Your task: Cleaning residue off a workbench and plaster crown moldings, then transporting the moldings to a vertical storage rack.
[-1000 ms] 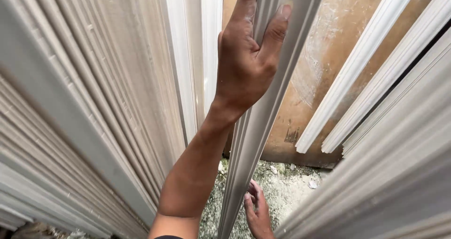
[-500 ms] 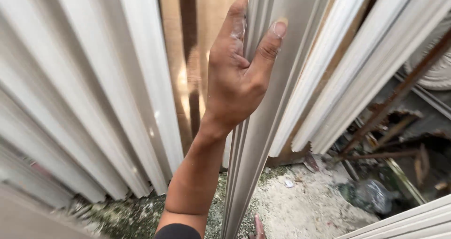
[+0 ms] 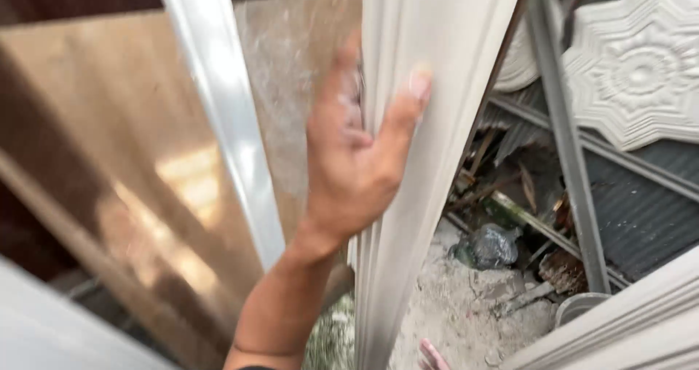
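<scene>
White plaster moulding (image 3: 408,195), long and ribbed, stands nearly upright in the middle of the view, and the left hand (image 3: 357,159) wraps its edge: the thumb (image 3: 408,104) is pressed on the front face while the fingers curl round behind, out of sight, so the hold looks like a one-handed clamp on the strip's upper part. No right hand is visible, so nothing can be said of its grip. Low at the bottom edge a bare foot (image 3: 431,355) pokes in, just beside the foot of the strip (a poor place for toes if the piece slides down or snaps). A second white strip (image 3: 218,108) leans to the left, close to the hand, against a glossy brown board (image 3: 109,159); swinging the held piece sideways could knock it loose. The rubble floor (image 3: 451,304) looks loose and uneven, so the lower end may skid. Farther off sit a grey bundle (image 3: 491,245), a grey metal post (image 3: 568,159) and a star-shaped plaster ornament (image 3: 641,72); the tall top of the strip, which runs out of frame, could clip these brittle things if it tips right. The blur suggests quick motion, which raises that risk.
</scene>
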